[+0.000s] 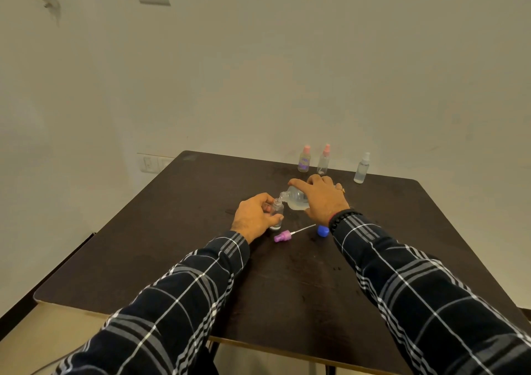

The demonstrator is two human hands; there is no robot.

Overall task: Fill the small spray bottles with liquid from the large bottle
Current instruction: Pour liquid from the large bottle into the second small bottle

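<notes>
My right hand (323, 199) grips the large clear bottle (296, 199), tipped over to the left so its open neck sits right above the mouth of a small clear spray bottle (276, 212). That small bottle stands upright on the dark table (178, 245) with its top off, held by my left hand (254, 216). Its purple spray head (283, 236), with a thin white tube, lies on the table just in front. A blue cap (323, 230) lies beside my right wrist.
Three more small spray bottles stand along the table's far edge: one with a pink top and purple label (304, 159), a clear one with a pink top (323, 160), and a clear one with a white top (362, 168). The wall is close behind.
</notes>
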